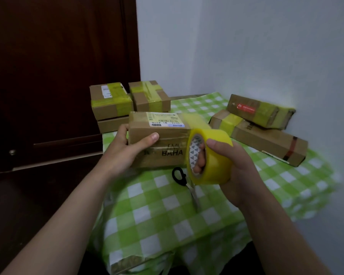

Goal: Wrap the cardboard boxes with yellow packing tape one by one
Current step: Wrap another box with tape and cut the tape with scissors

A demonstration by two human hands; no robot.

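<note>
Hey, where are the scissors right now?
In the head view, the scissors lie on the green checked tablecloth, just below the held box and left of the yellow tape roll in the right hand.

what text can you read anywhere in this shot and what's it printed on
"BAHA": black print on the front of the held box.
"501E- M1 A71B": upside down on the shipping label on top of that box, only roughly legible.
Red sticker on the tilted box: white print too small to read.
White label on the back left box: blurred.
Tape roll core: logo pattern, no readable words.
</note>
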